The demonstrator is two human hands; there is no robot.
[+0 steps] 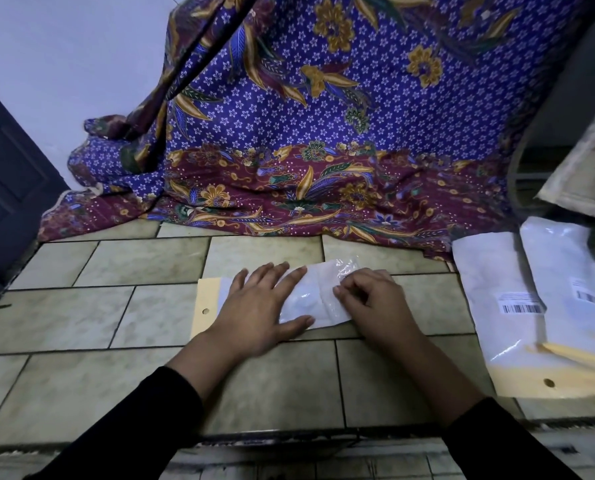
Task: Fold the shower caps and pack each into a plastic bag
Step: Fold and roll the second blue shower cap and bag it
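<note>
Pale tiled counter [81,323] under me — my left hand [258,310] lies flat, fingers straight, on the clear flat plastic bag [306,296]; my right hand [372,299] pinches its right end.

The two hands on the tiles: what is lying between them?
In the head view, a plastic bag with a white folded shower cap inside spans the gap between left hand and right hand.

Glossy, translucent plastic bag [311,301]; smooth, marbled tile tabletop [116,317]; matt printed cloth [324,133]; shiny plastic packs [497,289] with paper card headers.
</note>
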